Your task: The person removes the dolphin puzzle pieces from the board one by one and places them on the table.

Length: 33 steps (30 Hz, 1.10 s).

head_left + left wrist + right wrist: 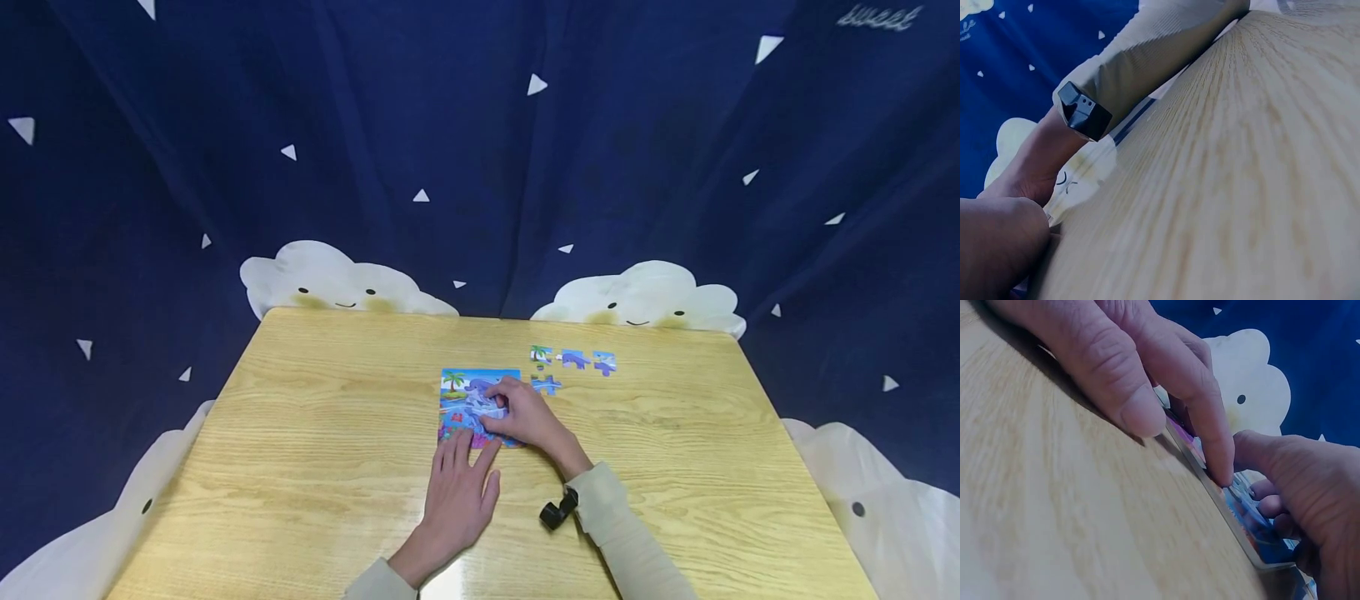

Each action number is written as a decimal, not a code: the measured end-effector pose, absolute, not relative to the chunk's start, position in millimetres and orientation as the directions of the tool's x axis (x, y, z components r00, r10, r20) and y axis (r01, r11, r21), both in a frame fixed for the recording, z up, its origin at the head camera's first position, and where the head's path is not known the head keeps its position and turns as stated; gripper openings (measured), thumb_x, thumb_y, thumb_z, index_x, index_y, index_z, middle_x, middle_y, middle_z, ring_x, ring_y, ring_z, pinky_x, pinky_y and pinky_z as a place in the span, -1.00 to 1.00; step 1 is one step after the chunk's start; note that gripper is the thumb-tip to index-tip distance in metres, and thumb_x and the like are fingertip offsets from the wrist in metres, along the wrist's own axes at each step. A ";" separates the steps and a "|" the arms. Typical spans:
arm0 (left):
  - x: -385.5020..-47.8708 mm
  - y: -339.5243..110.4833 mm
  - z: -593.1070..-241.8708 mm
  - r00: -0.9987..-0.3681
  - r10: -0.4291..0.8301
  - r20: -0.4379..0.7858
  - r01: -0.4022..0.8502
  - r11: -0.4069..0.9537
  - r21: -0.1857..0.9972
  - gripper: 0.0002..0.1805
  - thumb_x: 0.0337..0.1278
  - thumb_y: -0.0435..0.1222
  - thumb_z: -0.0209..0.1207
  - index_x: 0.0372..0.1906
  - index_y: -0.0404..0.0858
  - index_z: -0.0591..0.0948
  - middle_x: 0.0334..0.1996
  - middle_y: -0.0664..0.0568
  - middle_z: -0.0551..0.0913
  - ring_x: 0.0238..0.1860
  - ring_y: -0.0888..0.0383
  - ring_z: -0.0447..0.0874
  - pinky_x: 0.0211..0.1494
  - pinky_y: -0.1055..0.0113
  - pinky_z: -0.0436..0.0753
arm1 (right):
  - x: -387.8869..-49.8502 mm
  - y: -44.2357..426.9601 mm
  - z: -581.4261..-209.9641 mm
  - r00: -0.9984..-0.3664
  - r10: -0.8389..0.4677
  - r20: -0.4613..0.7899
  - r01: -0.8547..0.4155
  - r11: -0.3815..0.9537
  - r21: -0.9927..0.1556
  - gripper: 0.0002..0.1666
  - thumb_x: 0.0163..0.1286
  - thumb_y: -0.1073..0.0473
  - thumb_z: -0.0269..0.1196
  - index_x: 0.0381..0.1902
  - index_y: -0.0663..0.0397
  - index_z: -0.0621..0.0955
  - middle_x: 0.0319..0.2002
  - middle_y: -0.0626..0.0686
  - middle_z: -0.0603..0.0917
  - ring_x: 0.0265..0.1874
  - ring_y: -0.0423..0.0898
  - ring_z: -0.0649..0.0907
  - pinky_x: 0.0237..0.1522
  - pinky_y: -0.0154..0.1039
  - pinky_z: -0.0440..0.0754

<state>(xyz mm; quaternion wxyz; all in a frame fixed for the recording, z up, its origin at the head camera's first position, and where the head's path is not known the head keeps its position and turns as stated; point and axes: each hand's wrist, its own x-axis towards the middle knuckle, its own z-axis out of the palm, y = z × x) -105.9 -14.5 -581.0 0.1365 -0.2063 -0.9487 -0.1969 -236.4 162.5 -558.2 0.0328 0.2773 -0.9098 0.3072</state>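
Note:
A jigsaw puzzle (453, 398) with dolphins, a palm tree and sea lies on the table. My left hand (456, 504) lies at its near edge, fingers stretched, fingertips resting on the border. In the right wrist view, one left fingertip (1225, 478) touches the puzzle's surface. Over the right half of the picture is my right hand (528, 417), with bent fingers. Its thumb and index fingertip stand a short gap apart on the dolphin part. Whether a loose piece sits between them, I cannot tell. Loose puzzle pieces (574, 359) lie beyond the right hand.
The wooden table (315, 433) extends on all sides of the puzzle. Another loose piece (546, 385) lies close to the puzzle's right edge. A black wrist camera (558, 510) is on the right sleeve. Behind the table hangs a dark blue curtain (465, 150) with white clouds.

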 end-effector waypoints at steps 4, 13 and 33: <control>-106.3 -15.1 -582.2 -0.876 0.340 0.344 0.447 0.840 0.309 -0.48 0.52 -0.05 0.01 0.47 -0.02 0.50 0.39 -0.31 0.38 0.48 -0.28 0.26 0.53 -0.25 0.19 | -236.6 162.0 -558.0 -0.848 -0.479 0.228 -0.520 0.666 -0.536 -0.59 0.19 -0.04 0.52 -0.10 0.07 0.73 -0.37 -0.07 0.55 -0.41 -0.22 0.48 -0.28 -0.32 0.48; -108.1 -13.9 -585.4 -0.863 0.333 0.380 0.450 0.849 0.276 -0.49 0.48 -0.05 0.04 0.43 -0.02 0.54 0.35 -0.30 0.41 0.42 -0.28 0.31 0.48 -0.23 0.27 | -237.1 163.1 -555.4 -0.849 -0.475 0.234 -0.519 0.659 -0.544 -0.60 0.15 0.00 0.54 -0.16 0.11 0.71 -0.40 -0.07 0.57 -0.41 -0.21 0.50 -0.23 -0.27 0.54; -106.5 -13.2 -581.5 -0.890 0.304 0.339 0.413 0.852 0.320 -0.49 0.46 -0.03 0.07 0.42 -0.01 0.55 0.38 -0.28 0.37 0.48 -0.34 0.22 0.53 -0.27 0.21 | -239.7 171.7 -555.2 -0.820 -0.512 0.254 -0.549 0.581 -0.601 -0.60 0.13 0.04 0.53 -0.14 0.13 0.71 -0.42 -0.08 0.57 -0.44 -0.25 0.49 -0.31 -0.34 0.53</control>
